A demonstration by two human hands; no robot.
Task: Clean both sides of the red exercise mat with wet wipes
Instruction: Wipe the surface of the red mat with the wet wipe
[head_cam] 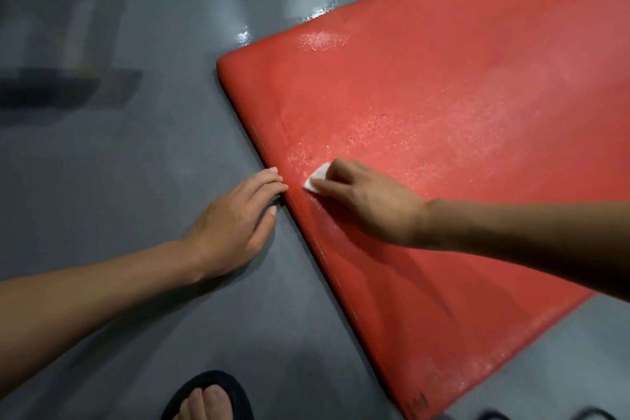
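Observation:
The red exercise mat point(443, 106) lies flat on the grey floor and fills the right half of the view, with wet shiny patches near its left edge and far corner. My right hand point(368, 201) presses a small white wet wipe point(317, 179) onto the mat close to its left edge, fingers curled over it. My left hand point(235, 225) rests flat on the floor beside the mat, its fingertips touching the mat's left edge.
The grey floor point(143, 164) is glossy, with wet spots beyond the mat's far corner. My foot in a black sandal point(208, 399) is at the bottom. Dark blurred objects point(51, 78) stand at the upper left. More dark footwear point(545, 414) shows at the bottom right.

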